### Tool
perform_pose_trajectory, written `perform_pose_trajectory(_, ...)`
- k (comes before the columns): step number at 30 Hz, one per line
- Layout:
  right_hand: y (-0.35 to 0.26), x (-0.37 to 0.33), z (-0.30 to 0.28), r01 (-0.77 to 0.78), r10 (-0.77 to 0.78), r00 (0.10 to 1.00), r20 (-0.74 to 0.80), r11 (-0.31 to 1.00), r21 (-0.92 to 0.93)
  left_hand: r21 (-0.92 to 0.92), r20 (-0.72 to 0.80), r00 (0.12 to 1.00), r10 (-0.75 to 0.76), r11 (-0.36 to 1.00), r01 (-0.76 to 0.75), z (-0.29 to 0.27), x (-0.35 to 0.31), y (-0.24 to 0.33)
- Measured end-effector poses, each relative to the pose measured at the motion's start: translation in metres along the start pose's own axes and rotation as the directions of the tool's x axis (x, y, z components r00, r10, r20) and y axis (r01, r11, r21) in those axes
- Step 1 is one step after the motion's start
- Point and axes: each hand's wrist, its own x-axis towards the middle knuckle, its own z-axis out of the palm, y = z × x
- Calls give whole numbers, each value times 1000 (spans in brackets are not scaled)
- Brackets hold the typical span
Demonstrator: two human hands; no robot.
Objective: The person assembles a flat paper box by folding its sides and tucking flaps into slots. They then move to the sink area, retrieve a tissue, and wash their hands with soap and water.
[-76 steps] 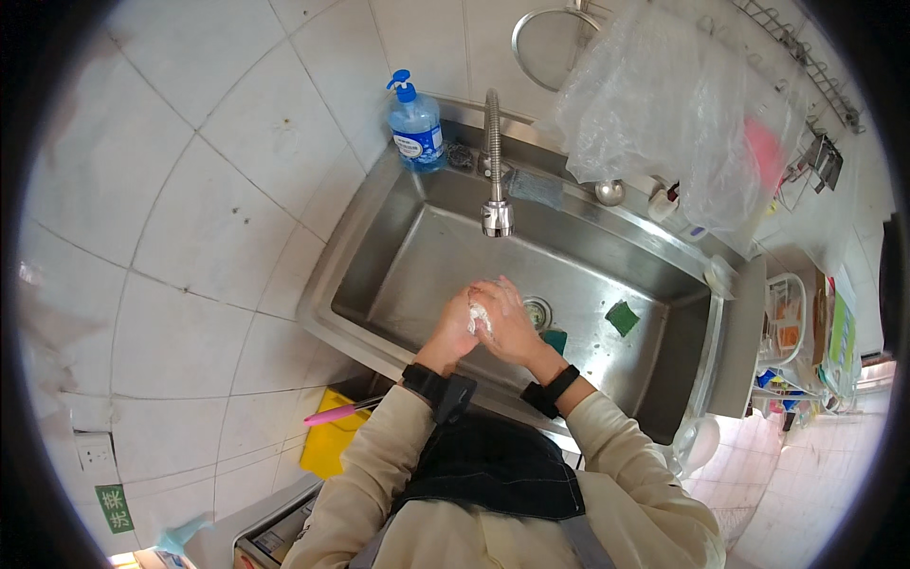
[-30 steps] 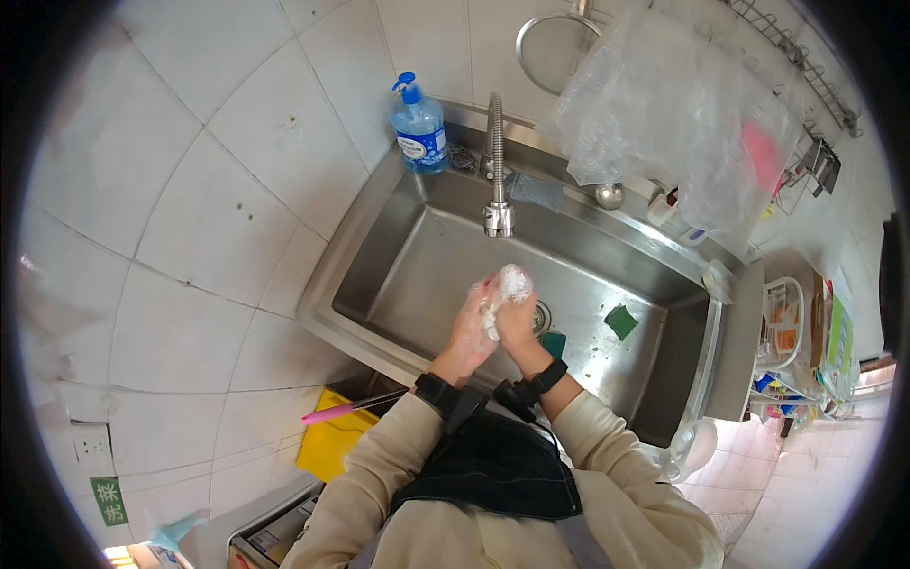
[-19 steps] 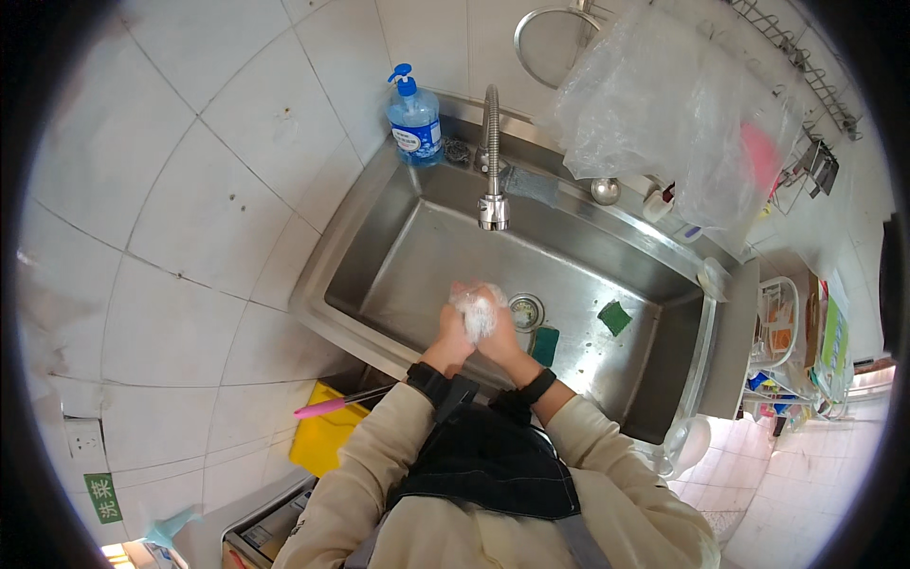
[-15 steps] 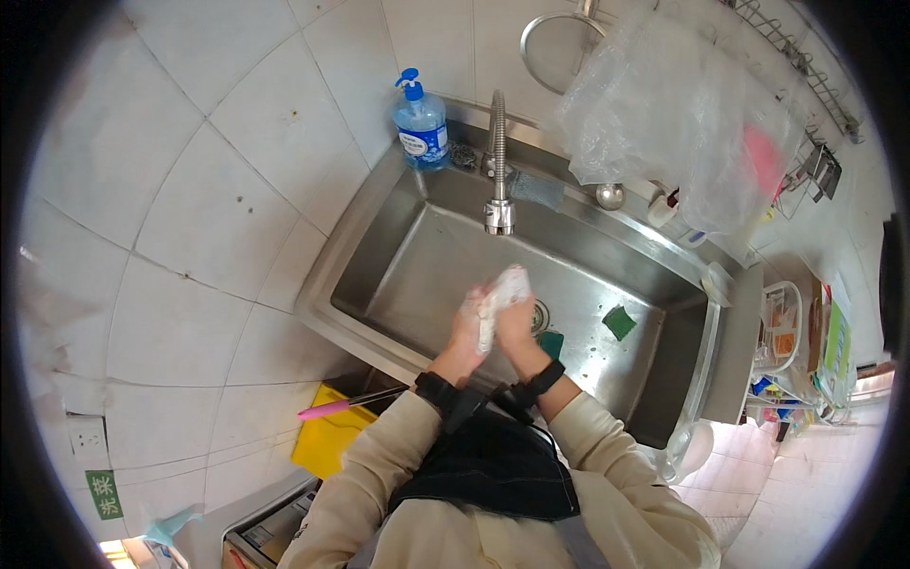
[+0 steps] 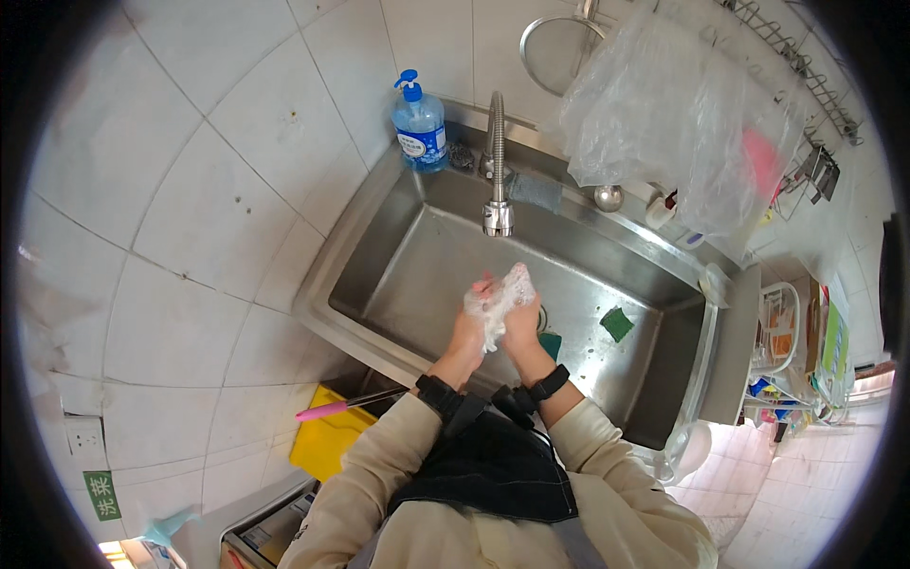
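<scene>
Over the steel sink (image 5: 427, 256) I hold a crumpled white cloth (image 5: 500, 305), which looks wet and sudsy. My left hand (image 5: 465, 332) is closed around its left side. My right hand (image 5: 520, 325) grips the other side, close against the left one. Folds of the cloth hide most of my fingers. Behind my hands hangs the spring-neck tap (image 5: 498, 220), with no water visibly running from it. A dark green scrubbing pad (image 5: 550, 343) lies by the drain, partly hidden by my right forearm. Another green pad (image 5: 616, 324) rests farther right on the sink floor.
A blue pump bottle (image 5: 420, 133) stands at the sink's back left corner, with a steel wool scrubber (image 5: 462, 156) beside it. A grey cloth (image 5: 535, 192) drapes over the back edge. Clear plastic bags (image 5: 654, 123) hang at the back right. A pink handle (image 5: 322, 411) sticks out left.
The white cloth has gone from a longer folded shape to a more bunched one between my hands. My hands have drawn slightly apart. The rest stays as it was.
</scene>
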Motion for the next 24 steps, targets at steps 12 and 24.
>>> perform_pose_trajectory(12, 14, -13, 8, 389, -376, 915, 146, 724, -570, -295, -61, 996, -63, 954, 43, -29, 17, -12)
perform_pose_trajectory(24, -14, -22, 13, 610, -424, 791, 441, 490, -623, -16, -5, 998, -61, 998, 61, -21, 1, 2)
